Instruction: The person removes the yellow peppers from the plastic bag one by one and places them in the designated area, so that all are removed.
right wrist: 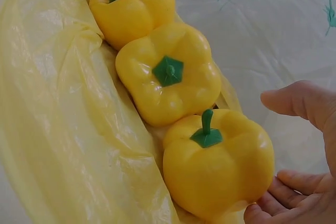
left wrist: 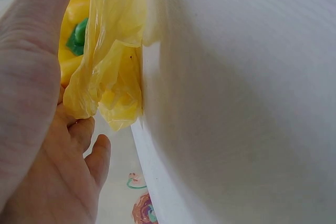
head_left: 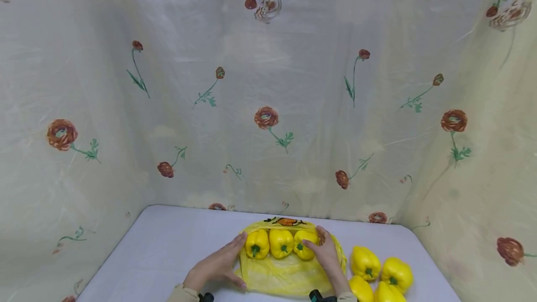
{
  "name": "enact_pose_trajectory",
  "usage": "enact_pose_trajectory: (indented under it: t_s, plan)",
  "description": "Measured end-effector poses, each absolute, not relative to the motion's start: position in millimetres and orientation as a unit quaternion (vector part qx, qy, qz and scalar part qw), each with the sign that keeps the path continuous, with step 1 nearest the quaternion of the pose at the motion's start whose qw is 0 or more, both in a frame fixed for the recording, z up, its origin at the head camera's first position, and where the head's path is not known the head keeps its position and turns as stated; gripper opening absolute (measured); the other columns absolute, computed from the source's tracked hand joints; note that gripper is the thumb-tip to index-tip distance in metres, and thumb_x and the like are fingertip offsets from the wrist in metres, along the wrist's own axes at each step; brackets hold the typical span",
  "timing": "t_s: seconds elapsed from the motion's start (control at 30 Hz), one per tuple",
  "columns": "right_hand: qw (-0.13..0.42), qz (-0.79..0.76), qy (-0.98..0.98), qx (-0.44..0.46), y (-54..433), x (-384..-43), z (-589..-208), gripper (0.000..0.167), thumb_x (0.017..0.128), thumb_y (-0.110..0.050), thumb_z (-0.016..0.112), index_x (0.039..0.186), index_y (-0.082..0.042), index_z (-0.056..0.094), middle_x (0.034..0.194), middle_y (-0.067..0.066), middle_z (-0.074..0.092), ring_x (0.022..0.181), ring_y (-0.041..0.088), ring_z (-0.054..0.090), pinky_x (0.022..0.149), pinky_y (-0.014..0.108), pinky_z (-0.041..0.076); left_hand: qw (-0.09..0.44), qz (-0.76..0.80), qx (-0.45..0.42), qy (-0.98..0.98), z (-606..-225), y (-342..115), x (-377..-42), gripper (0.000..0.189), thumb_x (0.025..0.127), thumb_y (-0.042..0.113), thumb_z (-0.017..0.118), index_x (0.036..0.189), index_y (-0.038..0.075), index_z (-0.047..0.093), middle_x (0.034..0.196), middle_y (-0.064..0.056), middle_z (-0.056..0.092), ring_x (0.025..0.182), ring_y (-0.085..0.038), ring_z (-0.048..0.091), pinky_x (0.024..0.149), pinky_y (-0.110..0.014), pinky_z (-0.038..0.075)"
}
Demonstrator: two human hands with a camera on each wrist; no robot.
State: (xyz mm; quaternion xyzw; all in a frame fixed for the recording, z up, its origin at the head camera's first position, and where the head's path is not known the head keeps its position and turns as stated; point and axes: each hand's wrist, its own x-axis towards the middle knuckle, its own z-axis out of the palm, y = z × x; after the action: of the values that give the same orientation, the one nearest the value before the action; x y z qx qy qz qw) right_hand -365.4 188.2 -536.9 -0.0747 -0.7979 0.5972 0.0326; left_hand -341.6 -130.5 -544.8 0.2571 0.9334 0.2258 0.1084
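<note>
Three yellow bell peppers with green stems, the left one, the middle one and the right one, sit in a row at the mouth of a thin yellow plastic bag. My left hand has its fingers extended along the left pepper's side, thumb spread low near the bag's edge. In the left wrist view, crumpled bag film partly covers a pepper and some fingertips. My right hand is at the right pepper; in the right wrist view its fingertips touch that pepper's side, with the thumb held apart.
Several more yellow bell peppers are grouped on the white table, right of the bag. An orange and black print shows on the bag's far part. A flower-patterned curtain encloses the table's back and sides.
</note>
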Motion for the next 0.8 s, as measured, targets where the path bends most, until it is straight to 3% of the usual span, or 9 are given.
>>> enact_pose_trajectory:
  t_s: [0.4, 0.8]
  plan:
    - [0.050, 0.587, -0.805, -0.068, 183.7, -365.3, -545.3, 0.082, 0.086, -0.015, 0.071, 0.147, 0.008, 0.022, 0.151, 0.032, 0.025, 0.140, 0.046, 0.023, 0.117, 0.056, 0.024, 0.106, 0.221, 0.255, 0.935, -548.0, -131.0, -342.1, 0.129, 0.060, 0.062, 0.078, 0.156, 0.010, 0.009, 0.164, -0.008, 0.008, 0.150, -0.027, 0.016, 0.120, -0.048, 0.022]
    - [0.080, 0.556, -0.825, -0.064, 182.1, -361.7, -545.3, 0.080, 0.081, -0.010, 0.073, 0.142, 0.013, 0.029, 0.143, 0.035, 0.035, 0.132, 0.048, 0.035, 0.111, 0.058, 0.033, 0.110, 0.222, 0.255, 0.935, -544.9, -130.3, -340.7, 0.128, 0.062, 0.060, 0.079, 0.156, 0.009, 0.009, 0.164, -0.009, 0.008, 0.150, -0.027, 0.016, 0.120, -0.048, 0.022]
